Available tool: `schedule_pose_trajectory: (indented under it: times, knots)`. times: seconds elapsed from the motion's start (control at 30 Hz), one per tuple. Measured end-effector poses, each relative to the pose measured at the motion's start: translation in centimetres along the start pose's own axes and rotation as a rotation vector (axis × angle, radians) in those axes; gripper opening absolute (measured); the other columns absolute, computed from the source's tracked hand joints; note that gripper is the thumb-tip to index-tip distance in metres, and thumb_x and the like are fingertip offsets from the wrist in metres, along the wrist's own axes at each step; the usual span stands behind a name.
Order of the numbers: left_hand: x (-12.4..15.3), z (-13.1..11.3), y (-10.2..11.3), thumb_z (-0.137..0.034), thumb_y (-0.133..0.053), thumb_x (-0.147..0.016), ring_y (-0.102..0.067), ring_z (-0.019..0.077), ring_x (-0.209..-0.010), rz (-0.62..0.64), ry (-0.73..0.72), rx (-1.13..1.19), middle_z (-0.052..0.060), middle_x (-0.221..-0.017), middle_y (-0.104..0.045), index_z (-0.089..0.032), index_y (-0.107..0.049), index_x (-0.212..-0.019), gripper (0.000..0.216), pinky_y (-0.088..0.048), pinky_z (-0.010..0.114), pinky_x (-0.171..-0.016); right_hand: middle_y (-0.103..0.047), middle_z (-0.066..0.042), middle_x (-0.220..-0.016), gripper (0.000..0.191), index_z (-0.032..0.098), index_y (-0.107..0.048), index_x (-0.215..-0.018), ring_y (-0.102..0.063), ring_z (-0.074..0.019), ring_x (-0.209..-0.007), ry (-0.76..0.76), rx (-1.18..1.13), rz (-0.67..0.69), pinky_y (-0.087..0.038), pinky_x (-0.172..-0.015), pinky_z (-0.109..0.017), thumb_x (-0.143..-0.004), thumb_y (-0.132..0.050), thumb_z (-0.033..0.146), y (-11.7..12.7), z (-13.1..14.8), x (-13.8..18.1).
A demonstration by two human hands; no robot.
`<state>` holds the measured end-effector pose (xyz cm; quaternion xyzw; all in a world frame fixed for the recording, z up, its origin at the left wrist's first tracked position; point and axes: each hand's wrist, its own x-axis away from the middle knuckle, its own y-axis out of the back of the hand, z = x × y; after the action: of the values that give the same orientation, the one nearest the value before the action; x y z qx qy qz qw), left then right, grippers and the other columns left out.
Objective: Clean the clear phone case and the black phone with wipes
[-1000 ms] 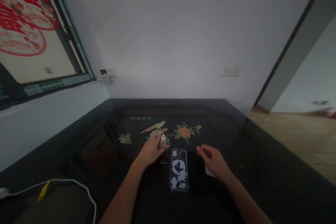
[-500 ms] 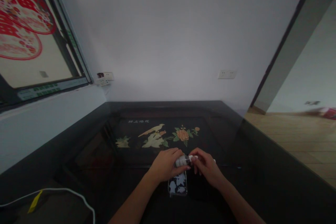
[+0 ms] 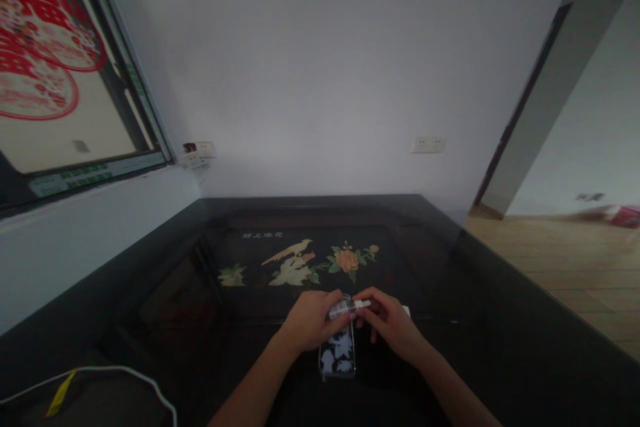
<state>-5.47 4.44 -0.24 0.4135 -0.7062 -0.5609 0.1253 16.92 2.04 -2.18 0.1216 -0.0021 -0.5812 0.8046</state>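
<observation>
A small clear bottle (image 3: 339,309) with a pale label lies on its side in my left hand (image 3: 311,321), whose fingers and thumb wrap round its body. Its narrow white top (image 3: 361,304) points right, and the fingertips of my right hand (image 3: 393,324) pinch it. Below the bottle, a phone case (image 3: 337,355) with white figures on a dark ground rests on the table, its upper part partly covered by my left hand. Behind my right hand the edge of a white object (image 3: 406,311) peeks out; its kind is hidden.
The glossy black table (image 3: 240,360) bears a bird-and-flower picture (image 3: 295,263). A white cable (image 3: 115,368) with a yellow tag (image 3: 61,395) runs at the lower left. Wall sockets (image 3: 429,145) and a window (image 3: 85,113) stand beyond the table.
The bottle has turned slightly in my hands, and its white top now shows more between my right fingertips. The whole view has shifted a little. The phone case stays in place.
</observation>
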Motion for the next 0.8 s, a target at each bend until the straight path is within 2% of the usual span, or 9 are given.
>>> schedule_pose_trajectory:
  times: [0.07,0.17,0.23,0.37,0.5,0.57,0.67,0.8]
  knots:
    - [0.01,0.06,-0.02,-0.055,-0.051,-0.099,-0.066,0.0178,-0.072,-0.010,0.014,0.026,0.000,-0.077,-0.067,-0.024,-0.060,-0.097,0.032,-0.036,0.026,-0.063,-0.066,-0.001,-0.090,0.026,0.023,-0.064,-0.107,-0.062,-0.0128,-0.067,0.026,0.007,-0.009,-0.054,-0.048,-0.020,-0.093,-0.067,0.044,-0.03,-0.17,0.02]
    - [-0.02,0.09,-0.02,-0.056,-0.054,-0.097,-0.065,0.0166,-0.069,-0.019,0.041,0.065,-0.001,-0.074,-0.067,-0.023,-0.061,-0.095,0.034,-0.034,0.024,-0.061,-0.063,-0.005,-0.109,0.025,0.024,-0.065,-0.108,-0.066,-0.0176,-0.087,0.089,-0.007,-0.003,-0.057,-0.053,-0.021,-0.092,-0.069,0.043,-0.12,-0.29,0.08]
    - [-0.03,0.07,0.01,-0.056,-0.054,-0.096,-0.064,0.0162,-0.067,-0.017,0.042,0.080,-0.001,-0.073,-0.066,-0.023,-0.061,-0.094,0.034,-0.033,0.024,-0.060,-0.062,-0.006,-0.114,0.027,0.024,-0.064,-0.109,-0.066,-0.0196,-0.094,0.097,-0.020,-0.005,-0.058,-0.055,-0.022,-0.090,-0.071,0.043,-0.16,-0.29,0.12]
    - [0.02,0.01,0.07,-0.055,-0.056,-0.096,-0.063,0.0162,-0.067,-0.024,0.048,0.096,-0.002,-0.072,-0.066,-0.024,-0.062,-0.095,0.032,-0.033,0.024,-0.061,-0.068,-0.005,-0.100,0.034,0.024,-0.061,-0.118,-0.067,-0.0186,-0.086,0.032,-0.073,-0.036,-0.055,-0.055,-0.023,-0.094,-0.065,0.048,-0.10,-0.17,0.14]
    - [0.05,0.01,0.10,-0.052,-0.059,-0.094,-0.064,0.0159,-0.068,-0.030,0.069,0.106,-0.002,-0.072,-0.066,-0.023,-0.062,-0.093,0.029,-0.034,0.024,-0.061,-0.066,-0.001,-0.078,0.033,0.022,-0.065,-0.112,-0.064,-0.0153,-0.069,-0.002,0.004,-0.019,-0.049,-0.049,-0.021,-0.098,-0.057,0.050,0.08,0.09,0.13]
    - [0.04,0.06,0.10,-0.051,-0.060,-0.094,-0.063,0.0153,-0.067,-0.029,0.077,0.116,-0.002,-0.072,-0.066,-0.023,-0.063,-0.093,0.028,-0.035,0.024,-0.061,-0.067,-0.002,-0.081,0.032,0.021,-0.065,-0.111,-0.065,-0.0159,-0.071,-0.002,0.029,-0.015,-0.049,-0.049,-0.021,-0.097,-0.059,0.049,0.13,0.22,0.17]
    - [0.06,0.14,0.07,-0.051,-0.061,-0.093,-0.063,0.0149,-0.067,-0.033,0.084,0.131,-0.002,-0.073,-0.067,-0.023,-0.063,-0.093,0.028,-0.035,0.023,-0.061,-0.068,-0.004,-0.095,0.030,0.023,-0.064,-0.115,-0.067,-0.0192,-0.083,0.023,0.021,-0.017,-0.053,-0.053,-0.022,-0.097,-0.060,0.047,0.13,0.36,0.34]
    - [0.09,0.08,0.14,-0.052,-0.060,-0.093,-0.064,0.0156,-0.068,-0.034,0.081,0.132,-0.002,-0.073,-0.067,-0.023,-0.063,-0.092,0.029,-0.035,0.023,-0.061,-0.063,-0.005,-0.109,0.028,0.025,-0.064,-0.113,-0.064,-0.0202,-0.092,0.084,-0.023,0.001,-0.056,-0.058,-0.024,-0.094,-0.064,0.047,0.05,0.31,0.41]
